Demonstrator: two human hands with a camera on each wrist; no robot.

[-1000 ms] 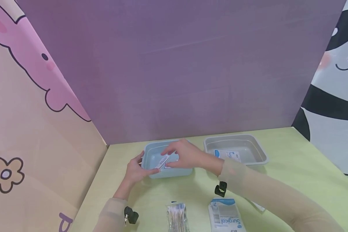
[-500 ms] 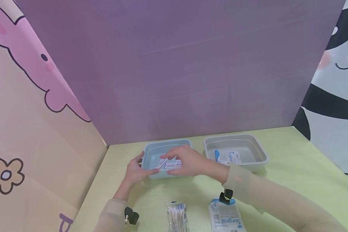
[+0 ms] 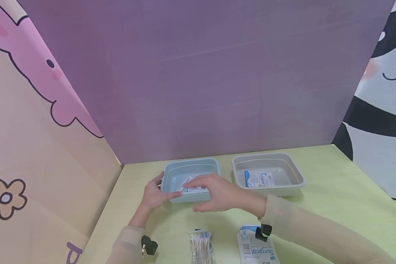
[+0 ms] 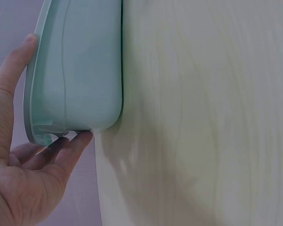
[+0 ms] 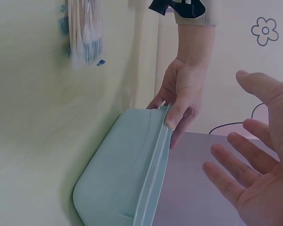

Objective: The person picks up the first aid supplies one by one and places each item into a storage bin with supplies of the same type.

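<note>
A light blue plastic bin (image 3: 190,198) stands at the back left of the table, with small white printed packets (image 3: 186,180) inside. My left hand (image 3: 155,195) holds the bin's left end. In the left wrist view, the thumb of that hand (image 4: 30,188) lies along the rim and its fingers reach round the end wall. Over the bin's near right part is my right hand (image 3: 219,192), fingers spread and nothing in it. The right wrist view shows this right hand (image 5: 257,165) beside the bin (image 5: 125,150), palm in sight, apart from the rim.
To the right of the blue bin stands a grey bin (image 3: 277,155) with a blue-and-white "Surgical" packet (image 3: 260,179) in it. Nearer the front lie a clear bag of cotton swabs (image 3: 202,246) and a larger "Surgical" packet (image 3: 257,244). A purple wall (image 3: 198,91) borders the table's back edge.
My right hand has drawn back from inside the blue bin, toward the front and right, its fingers opening wider. The packets stay in the bin. My left hand keeps its place.
</note>
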